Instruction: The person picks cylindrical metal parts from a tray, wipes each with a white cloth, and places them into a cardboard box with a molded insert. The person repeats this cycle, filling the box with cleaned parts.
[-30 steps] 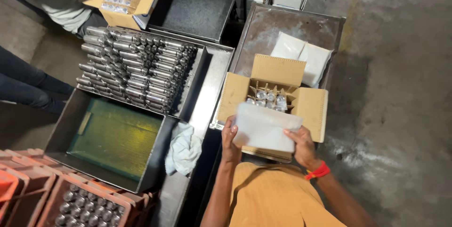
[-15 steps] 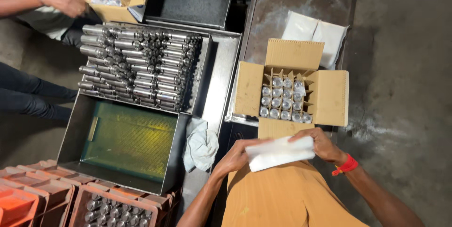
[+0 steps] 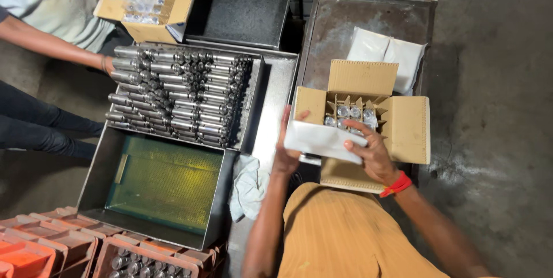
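— Cardboard everywhere, then. Which box is the one being worked on?

— The open brown carton point(image 3: 368, 122) on the right, sitting on a grey metal tray point(image 3: 368, 21). Its four flaps stand out flat, and a cardboard grid inside holds small shiny metal pieces point(image 3: 351, 115) set upright in the cells. Behind it on the same tray lie two white pouches point(image 3: 387, 54), flat and roughly square.

— And the white thing in the hands?

— A flat white sheet point(image 3: 324, 138), oblong, held over the carton's near left corner. Its long axis runs left to right, dipping slightly toward the right, and it covers the front row of cells.

— How are the hands set?

— The left hand point(image 3: 286, 148) stands on edge at the sheet's left end, fingers straight and pressed together, thumb hooked over the top edge. The right hand point(image 3: 373, 151), with a red band point(image 3: 397, 184) at the wrist, lies palm-down on the right end, fingers spread and curled onto the sheet. Both forearms come up from the bottom, elbows apart.

— Other packages?

— Another open carton point(image 3: 147, 1) at top left, holding clear-wrapped pieces, with another person's arm point(image 3: 55, 44) beside it. Between lies a tray of silver cylinders point(image 3: 178, 96) in rows, lengthwise left to right; below it a green-bottomed tray point(image 3: 164, 183), and orange crates point(image 3: 75, 252).
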A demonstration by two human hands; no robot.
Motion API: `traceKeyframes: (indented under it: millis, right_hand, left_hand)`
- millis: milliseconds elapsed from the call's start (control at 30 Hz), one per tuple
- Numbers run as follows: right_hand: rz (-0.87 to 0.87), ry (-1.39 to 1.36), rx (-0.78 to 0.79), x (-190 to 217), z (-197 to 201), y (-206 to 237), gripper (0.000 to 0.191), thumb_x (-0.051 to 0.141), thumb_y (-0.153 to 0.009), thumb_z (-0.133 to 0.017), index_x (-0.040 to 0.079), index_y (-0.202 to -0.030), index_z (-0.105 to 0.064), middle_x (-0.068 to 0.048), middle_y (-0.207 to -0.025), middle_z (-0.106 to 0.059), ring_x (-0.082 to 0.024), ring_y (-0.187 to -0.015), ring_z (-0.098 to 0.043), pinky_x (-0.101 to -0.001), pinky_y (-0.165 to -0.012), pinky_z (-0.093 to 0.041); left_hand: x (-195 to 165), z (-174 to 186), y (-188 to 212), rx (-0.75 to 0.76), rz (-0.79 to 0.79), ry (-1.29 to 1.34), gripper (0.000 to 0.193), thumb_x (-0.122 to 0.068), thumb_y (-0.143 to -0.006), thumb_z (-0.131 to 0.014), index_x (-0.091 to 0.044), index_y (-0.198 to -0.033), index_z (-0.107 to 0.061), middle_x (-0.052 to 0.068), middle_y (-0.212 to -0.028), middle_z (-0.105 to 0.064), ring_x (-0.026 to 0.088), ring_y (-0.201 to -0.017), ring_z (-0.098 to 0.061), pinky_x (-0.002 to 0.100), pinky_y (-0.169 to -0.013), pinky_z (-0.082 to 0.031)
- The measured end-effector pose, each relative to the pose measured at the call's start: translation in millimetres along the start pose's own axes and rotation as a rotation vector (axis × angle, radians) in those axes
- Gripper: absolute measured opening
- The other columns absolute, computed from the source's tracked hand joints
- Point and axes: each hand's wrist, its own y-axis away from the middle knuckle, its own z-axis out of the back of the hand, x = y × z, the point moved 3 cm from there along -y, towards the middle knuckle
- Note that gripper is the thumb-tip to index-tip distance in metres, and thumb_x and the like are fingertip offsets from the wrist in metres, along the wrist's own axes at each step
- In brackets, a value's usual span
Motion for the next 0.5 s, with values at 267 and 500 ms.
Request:
traceKeyframes:
  millis: [267, 500]
  right_hand:
    - [0.692, 0.806, -0.303, -18.8, -36.6, 20.2, 0.019, 0.006, -0.097, -0.073, 0.004, -0.115, -0.074, -0.011, -0.112, -0.077, -0.019, -0.100, -0.076, -0.0292, -0.083, -0.061]
    - [0.641, 0.878, -0.303, -9.2, -27.9, 24.2, 0.013, 0.001, -0.092, -0.072, 0.001, -0.104, -0.077, -0.014, -0.108, -0.078, -0.024, -0.093, -0.076, -0.0320, -0.078, -0.061]
  left_hand:
    - [91.0, 6.2, -8.3, -0.293, -0.170, 0.416, 0.045, -0.045, -0.115, -0.067, -0.006, -0.120, -0.045, 0.008, -0.098, -0.058, 0.028, -0.096, -0.059, 0.051, -0.094, -0.052]
    - [80.9, -14.4, -7.7, -0.361, -0.062, 0.234, 0.035, -0.053, -0.088, -0.057, -0.019, -0.095, -0.050, -0.002, -0.076, -0.049, 0.014, -0.075, -0.051, 0.036, -0.081, -0.049]
